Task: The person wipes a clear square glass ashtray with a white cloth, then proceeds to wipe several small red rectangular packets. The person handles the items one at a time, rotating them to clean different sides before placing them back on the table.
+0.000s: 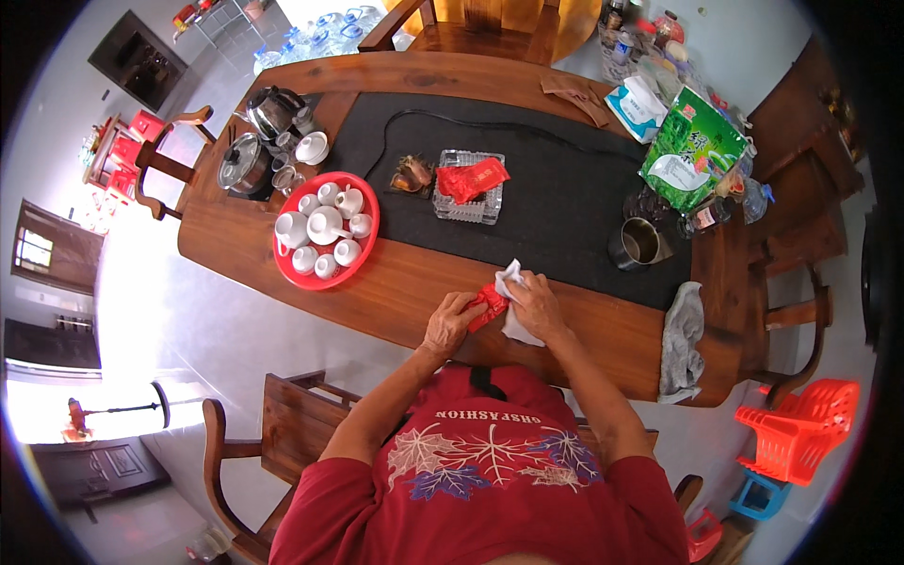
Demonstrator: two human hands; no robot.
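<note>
At the table's near edge, my left hand (449, 322) grips a small red packet (489, 306). My right hand (535, 307) is closed on a crumpled white tissue (509, 279), pressed close against the packet's right end. Part of the tissue hangs below that hand. The fingers partly hide both items. Beyond my hands, a clear glass ashtray (461, 209) stands on the black table mat, with another red packet (474, 179) lying across it. A small brown object (411, 177) sits just left of the ashtray; its kind is unclear.
To the left, a red round tray (371, 247) holds several white cups and a teapot. Behind it stand a kettle (274, 111) and a glass-lidded pot (247, 162). A metal cup (637, 243), grey cloth (682, 341) and green bag (692, 151) occupy the right. A black cord (490, 122) crosses the mat.
</note>
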